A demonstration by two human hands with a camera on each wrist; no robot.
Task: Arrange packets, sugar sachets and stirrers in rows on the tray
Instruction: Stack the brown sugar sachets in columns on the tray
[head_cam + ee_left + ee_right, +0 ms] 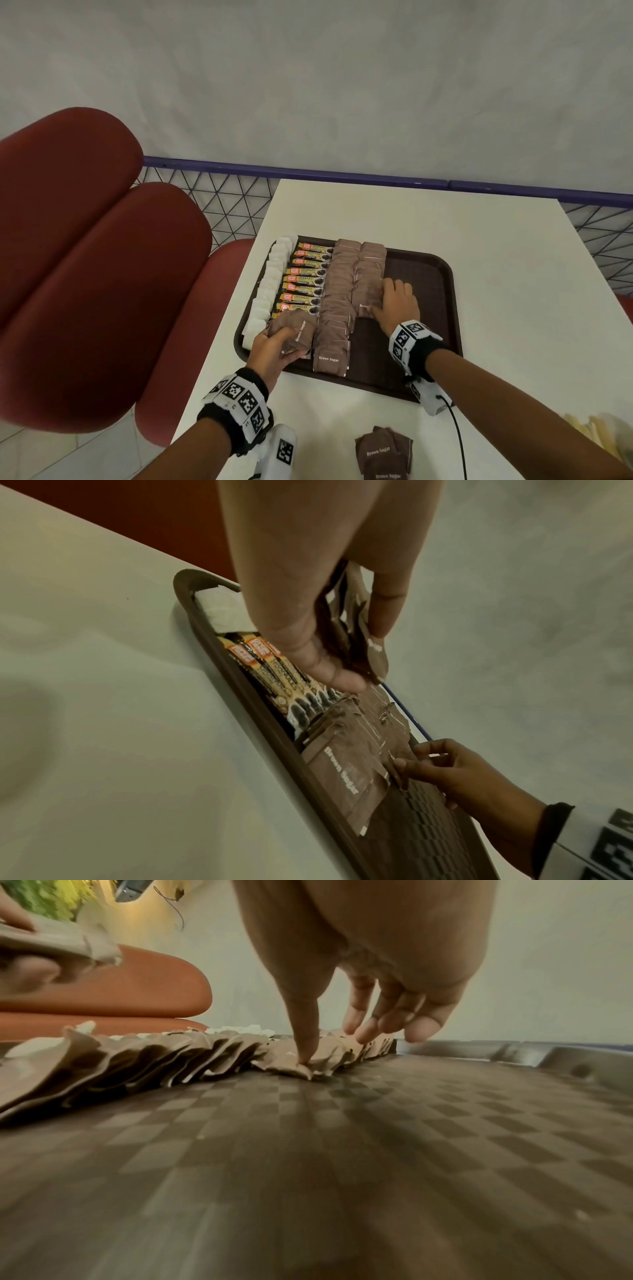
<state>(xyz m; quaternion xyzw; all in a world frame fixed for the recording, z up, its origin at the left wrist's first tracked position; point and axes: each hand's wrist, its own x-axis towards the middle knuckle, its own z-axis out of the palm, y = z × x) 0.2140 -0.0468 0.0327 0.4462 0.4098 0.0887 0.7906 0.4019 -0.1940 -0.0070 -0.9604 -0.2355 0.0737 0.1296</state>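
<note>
A dark brown tray (428, 274) holds a row of white sachets (274, 274), a row of coffee granule packets (305, 281) and two rows of brown sugar sachets (337, 294). My left hand (270, 349) grips a small stack of brown sugar sachets (294, 329) above the tray's near left corner; the left wrist view shows this stack (356, 631) pinched between thumb and fingers. My right hand (397, 301) rests on the near end of the shorter, right-hand brown row (370, 274), with its thumb (304, 1042) pressing the last sachet (291, 1066) and the other fingers relaxed.
Loose brown sugar sachets (383, 452) lie on the white table (479, 233) near me. Pale stirrers (596, 431) show at the right edge. Red padded seats (85, 257) stand to the left. A mesh fence with a blue rail (308, 171) runs behind. The tray's right half (377, 1150) is bare.
</note>
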